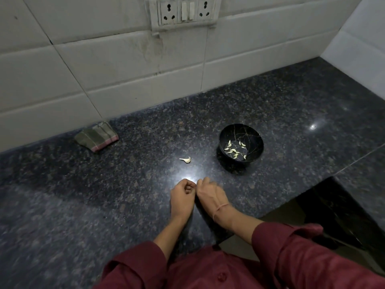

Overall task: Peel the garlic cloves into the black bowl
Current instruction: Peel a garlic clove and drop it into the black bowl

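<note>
Dark speckled granite fills the frame as a person in maroon sleeves (291, 253) works at a kitchen worktop (104, 195). The left hand (182, 193) is curled into a loose fist, fingers folded in toward the palm, and the right hand (209, 193) is bent the same way just beside it, the fingertips of both meeting over a bright patch of reflected light; whether they pinch anything between them cannot be told. A thin thread band (220, 208) circles the right wrist. At about 12 o'clock from the hands, near them, one unpeeled garlic clove (186, 159) lies alone on the stone. At about 1 o'clock stands the black bowl (241, 142), veined with pale lines, holding a scatter of peeled cloves (234, 150) across its bottom. Well apart at 10 o'clock, a folded striped cloth (96, 136) rests against the foot of the white tiled wall (125, 69). High on the tiles at 12 o'clock sits a grimy socket and switch plate (185, 11).
</note>
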